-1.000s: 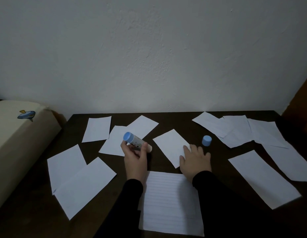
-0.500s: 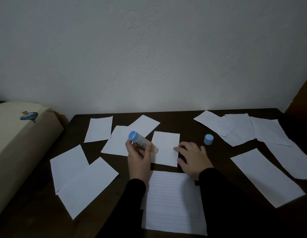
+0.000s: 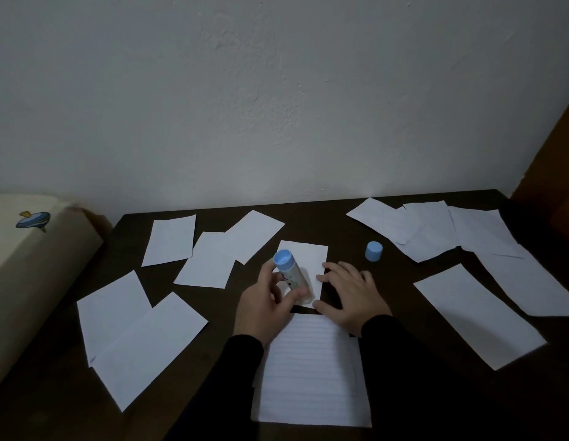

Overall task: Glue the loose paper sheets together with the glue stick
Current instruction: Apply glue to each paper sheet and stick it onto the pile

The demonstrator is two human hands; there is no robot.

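Observation:
My left hand grips the glue stick, its blue base up and its tip pressed down onto a small white paper sheet in the middle of the dark table. My right hand lies on that sheet's right edge, fingers spread and holding it flat. A larger lined sheet lies just in front of it, between my sleeves. The glue stick's blue cap stands on the table to the right of the small sheet.
Several loose white sheets are scattered left and right, with an overlapping pile at the back right. A cream cushion with a blue print borders the table's left side. A wall stands behind.
My right hand turned the small sheet from slanted to straight and pulled it nearer. My left hand brought the glue stick over and set its tip down on the sheet.

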